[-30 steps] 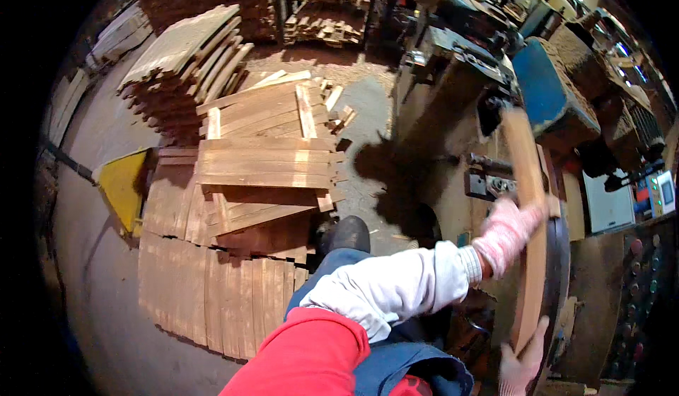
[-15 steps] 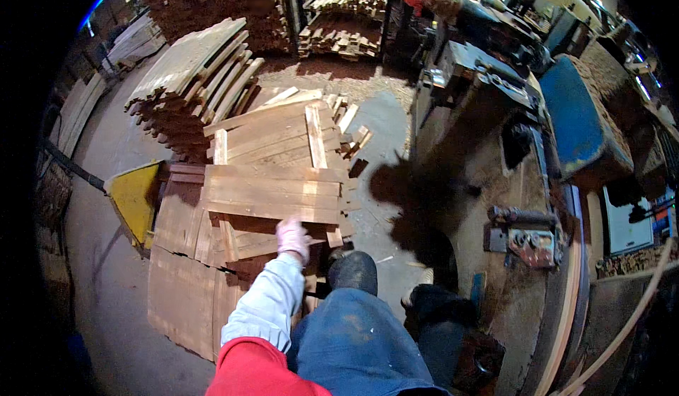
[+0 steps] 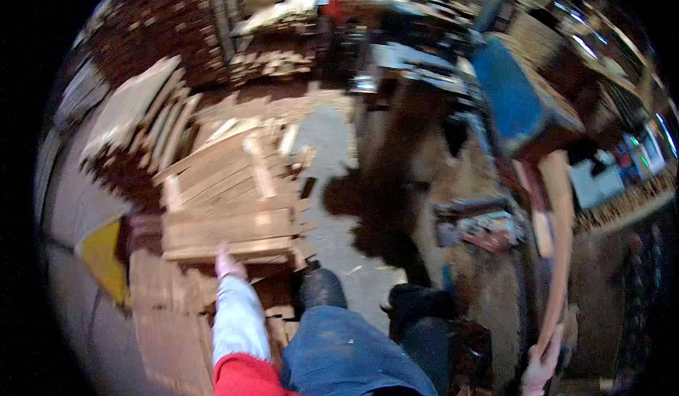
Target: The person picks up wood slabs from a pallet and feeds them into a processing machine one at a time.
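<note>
My left hand (image 3: 230, 267), in a pale pinkish glove, is at the near edge of a wide wooden board (image 3: 230, 228). A thumb or finger lies over the edge, and the other fingers are hidden or blurred. The board lies across a panel of slats (image 3: 219, 159) with two lighter cross battens. At the lower right my right hand (image 3: 541, 371) closes round the near end of a long wooden strip (image 3: 557, 254). The strip runs away from me beside the machine bench, its far part bending in the fisheye picture.
Stacked boards (image 3: 131, 109) stand at the far left, near a yellow metal piece (image 3: 104, 258). More flat boards (image 3: 170, 336) lie left of my legs. To the right are a workbench (image 3: 474, 290) with metal fittings and a blue machine housing (image 3: 513, 99). Wood scraps litter the floor.
The view has swung right and blurred, so the boards sit farther left. My right hand has come into view, gripping the wooden strip. My left hand is still at the board's near edge.
</note>
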Motion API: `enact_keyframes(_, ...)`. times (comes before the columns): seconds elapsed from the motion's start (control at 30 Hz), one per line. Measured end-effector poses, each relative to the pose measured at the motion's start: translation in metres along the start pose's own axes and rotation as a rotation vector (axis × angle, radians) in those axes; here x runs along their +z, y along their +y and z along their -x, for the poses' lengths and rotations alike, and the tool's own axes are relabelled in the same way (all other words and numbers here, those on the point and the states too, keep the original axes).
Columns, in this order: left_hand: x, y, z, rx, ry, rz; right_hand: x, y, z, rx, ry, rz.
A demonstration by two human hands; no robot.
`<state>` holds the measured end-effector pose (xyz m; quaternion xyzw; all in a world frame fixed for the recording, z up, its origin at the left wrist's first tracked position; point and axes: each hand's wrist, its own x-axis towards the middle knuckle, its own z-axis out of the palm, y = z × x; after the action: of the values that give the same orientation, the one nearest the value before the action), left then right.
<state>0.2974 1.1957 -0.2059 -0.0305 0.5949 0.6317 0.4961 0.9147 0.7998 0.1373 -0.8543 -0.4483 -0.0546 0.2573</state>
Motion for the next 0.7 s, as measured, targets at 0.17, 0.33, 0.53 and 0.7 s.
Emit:
enact_keyframes(0.17, 0.004, 0.019, 0.064, 0.017, -0.069, 0.105, -0.084, 0.002, 0.104, -0.100, -0.138, 0.377)
enact_keyframes(0.33, 0.012, 0.000, 0.102, 0.099, -0.207, 0.033, -0.065, 0.007, 0.025, -0.460, -0.119, 0.264)
enact_keyframes(0.53, 0.054, 0.007, 0.208, 0.213, -0.482, -0.014, -0.006, -0.022, -0.101, -0.536, -0.082, 0.190)
enact_keyframes(0.7, 0.133, 0.003, 0.354, 0.312, -0.670, -0.357, 0.035, -0.027, -0.144, -0.588, 0.066, 0.172)
